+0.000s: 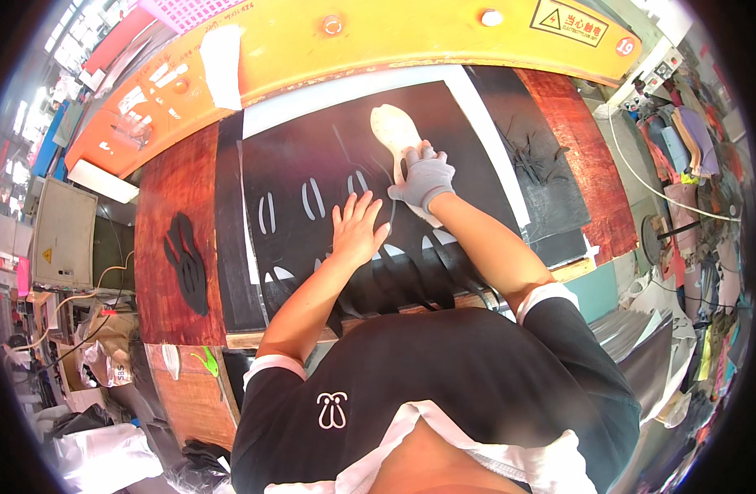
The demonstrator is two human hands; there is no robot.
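My bare left hand (pixel 357 231) lies flat, fingers stretched out, on a black sheet (pixel 304 152). Grey-gloved, my right hand (pixel 425 177) is closed over the middle of a pale, sole-shaped cutting die (pixel 394 128). The die rests on the sheet, partly hidden under the glove and forearm, its rounded end pointing away from me. Narrow curved cut-outs (pixel 312 199) run in a row left of the die, with pale material showing through them. Along the sheet's near edge, black strips (pixel 402 276) hang between larger openings.
An orange-yellow machine beam (pixel 287 53) spans the far side of the worktable. Dark cut pieces (pixel 185 263) lie on the reddish board at left; black scraps (pixel 530 156) sit at right. A green tool (pixel 207 361) lies at lower left. A white cable (pixel 641 169) loops at right.
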